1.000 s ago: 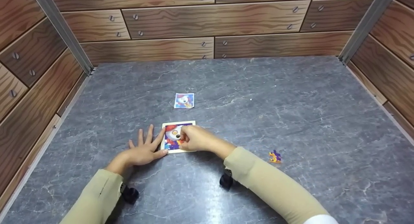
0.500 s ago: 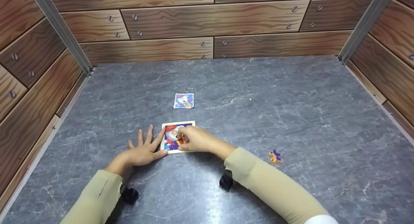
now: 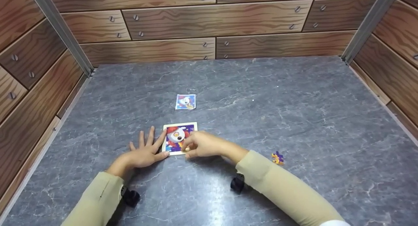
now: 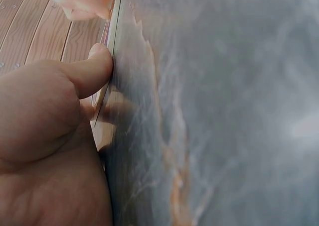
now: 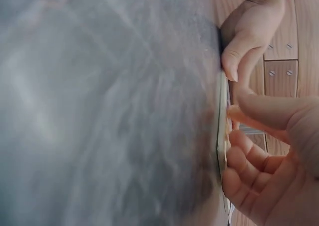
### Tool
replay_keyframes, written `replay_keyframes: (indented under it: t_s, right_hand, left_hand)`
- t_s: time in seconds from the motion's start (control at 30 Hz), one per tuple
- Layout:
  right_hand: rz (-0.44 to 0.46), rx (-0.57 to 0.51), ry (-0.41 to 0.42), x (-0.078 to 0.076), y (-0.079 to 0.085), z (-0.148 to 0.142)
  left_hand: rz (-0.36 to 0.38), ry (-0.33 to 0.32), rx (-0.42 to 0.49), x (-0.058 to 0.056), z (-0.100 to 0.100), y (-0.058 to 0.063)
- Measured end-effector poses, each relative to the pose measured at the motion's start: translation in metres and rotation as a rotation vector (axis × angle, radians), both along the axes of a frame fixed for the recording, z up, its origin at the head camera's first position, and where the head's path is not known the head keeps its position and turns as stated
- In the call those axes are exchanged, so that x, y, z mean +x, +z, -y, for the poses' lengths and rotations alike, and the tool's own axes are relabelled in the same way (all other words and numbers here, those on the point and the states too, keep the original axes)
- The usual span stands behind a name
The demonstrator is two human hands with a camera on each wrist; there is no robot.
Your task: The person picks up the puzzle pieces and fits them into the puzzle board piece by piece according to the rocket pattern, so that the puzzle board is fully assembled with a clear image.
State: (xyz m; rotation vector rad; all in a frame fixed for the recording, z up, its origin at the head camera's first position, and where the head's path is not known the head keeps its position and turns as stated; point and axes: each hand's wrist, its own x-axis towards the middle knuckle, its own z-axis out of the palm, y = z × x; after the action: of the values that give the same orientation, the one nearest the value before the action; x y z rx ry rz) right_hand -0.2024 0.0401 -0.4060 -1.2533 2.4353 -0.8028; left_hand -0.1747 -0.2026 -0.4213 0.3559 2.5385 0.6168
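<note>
A small jigsaw puzzle in a cream-rimmed tray (image 3: 180,124) lies flat on the table, showing a white-and-red cartoon picture on purple. My left hand (image 3: 145,153) rests at its left side with fingers spread; forefinger and thumb touch the rim. Over the lower right part of the puzzle, my right hand (image 3: 207,145) has loosely bent fingers and hides that corner. In the right wrist view its thumb (image 5: 271,109) stands apart from the bent fingers, and nothing shows held between them. One loose purple-and-orange puzzle piece (image 3: 278,158) lies to the right, beyond the right forearm.
Behind the tray lies a small picture card (image 3: 185,102) with a similar image. The grey marbled table (image 3: 294,115) is bounded by wood-patterned walls (image 3: 215,20) at the back and both sides.
My right hand has slid toward me and slightly right over the puzzle, uncovering more of its upper right part. Its thumb and fingers look further apart. The left hand stays put.
</note>
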Motion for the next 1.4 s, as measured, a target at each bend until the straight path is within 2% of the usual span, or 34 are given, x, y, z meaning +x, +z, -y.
replay_keyframes:
  t_s: [0.13, 0.67, 1.4]
  right_hand:
    - [0.072, -0.066, -0.013, 0.002, 0.004, -0.011]
    - [0.151, -0.104, -0.122, 0.009, 0.007, -0.049]
    - [0.104, -0.151, -0.269, 0.022, 0.005, -0.138]
  left_hand:
    - [-0.012, 0.0, 0.0, 0.001, 0.001, 0.001]
    - [-0.011, -0.001, 0.0, 0.0, 0.003, 0.002]
    - [0.004, -0.009, 0.008, -0.001, 0.0, -0.001]
